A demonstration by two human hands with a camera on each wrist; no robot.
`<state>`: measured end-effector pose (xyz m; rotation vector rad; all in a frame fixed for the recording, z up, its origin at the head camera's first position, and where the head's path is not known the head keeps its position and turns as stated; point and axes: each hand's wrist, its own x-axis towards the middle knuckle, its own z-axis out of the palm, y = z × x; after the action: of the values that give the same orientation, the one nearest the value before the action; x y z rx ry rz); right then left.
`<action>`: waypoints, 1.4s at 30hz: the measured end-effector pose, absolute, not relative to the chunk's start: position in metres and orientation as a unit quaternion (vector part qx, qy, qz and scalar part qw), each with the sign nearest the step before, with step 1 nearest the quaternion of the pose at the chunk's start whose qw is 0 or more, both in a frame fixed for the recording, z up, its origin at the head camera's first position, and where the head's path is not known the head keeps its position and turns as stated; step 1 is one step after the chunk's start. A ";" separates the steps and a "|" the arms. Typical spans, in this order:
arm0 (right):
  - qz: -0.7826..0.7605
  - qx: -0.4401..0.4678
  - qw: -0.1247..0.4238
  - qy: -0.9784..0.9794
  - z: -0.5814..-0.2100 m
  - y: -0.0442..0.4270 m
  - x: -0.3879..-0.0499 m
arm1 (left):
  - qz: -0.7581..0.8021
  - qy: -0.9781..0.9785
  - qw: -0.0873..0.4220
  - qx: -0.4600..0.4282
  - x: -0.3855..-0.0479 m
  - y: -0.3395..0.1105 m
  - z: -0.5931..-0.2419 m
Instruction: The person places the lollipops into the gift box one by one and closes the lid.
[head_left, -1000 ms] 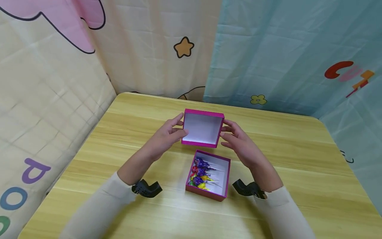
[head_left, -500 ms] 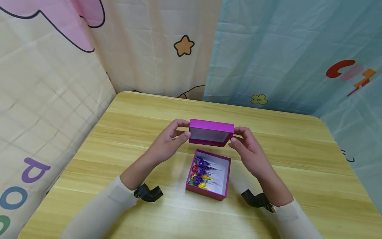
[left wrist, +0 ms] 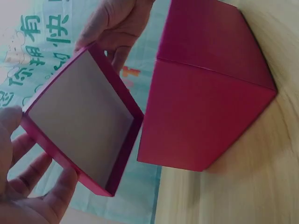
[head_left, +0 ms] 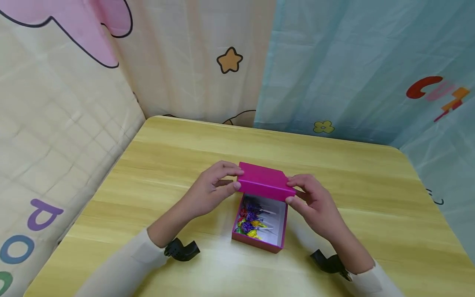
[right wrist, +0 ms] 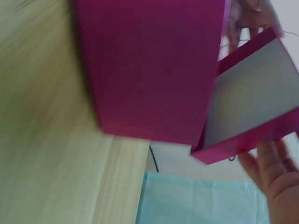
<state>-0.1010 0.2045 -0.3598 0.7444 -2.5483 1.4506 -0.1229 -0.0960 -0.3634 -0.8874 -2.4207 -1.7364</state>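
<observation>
A magenta box lid (head_left: 263, 179) is held between both hands above the far side of the box, tilted, its pale inside facing down toward the box. My left hand (head_left: 209, 189) grips the lid's left end with thumb and fingers. At the other end, my right hand (head_left: 315, 206) pinches the lid's right side. Below it, the magenta box (head_left: 256, 244) stands on the table with wrapped lollipops (head_left: 248, 222) inside, white sticks pointing right. The lid covers the box's far edge in the head view. Both wrist views show the white underside of the lid (left wrist: 84, 116) beside the box wall (right wrist: 149, 70).
The light wood table (head_left: 167, 144) extends around the box on all sides. Printed curtains (head_left: 200, 82) hang behind its far edge and at both sides. Black wrist cameras (head_left: 182, 249) sit on both wrists, low over the table.
Both hands have brought the lid nearer and turned it from upright, inside showing, to top side showing, over the box's far edge. The box and lollipops have stayed in place.
</observation>
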 end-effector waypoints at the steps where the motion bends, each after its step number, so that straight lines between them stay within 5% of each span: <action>1: 0.468 0.262 0.067 -0.841 -0.361 0.207 -0.098 | -0.551 -0.780 0.014 -0.296 -0.121 -0.097 -0.365; 22: 0.325 0.450 0.237 -0.797 -0.388 0.224 -0.061 | -0.489 -0.741 0.020 -0.460 -0.108 -0.101 -0.380; 36: 0.237 0.493 0.246 -0.800 -0.396 0.219 -0.056 | -0.370 -0.780 0.005 -0.505 -0.101 -0.112 -0.388; 42: 0.189 0.498 0.203 -0.822 -0.396 0.221 -0.056 | -0.318 -0.799 -0.013 -0.510 -0.100 -0.113 -0.393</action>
<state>-0.0559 0.2209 -0.3961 1.3888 -2.2932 0.5270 -0.1000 -0.1132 -0.3930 -1.6157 -2.5321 -1.0073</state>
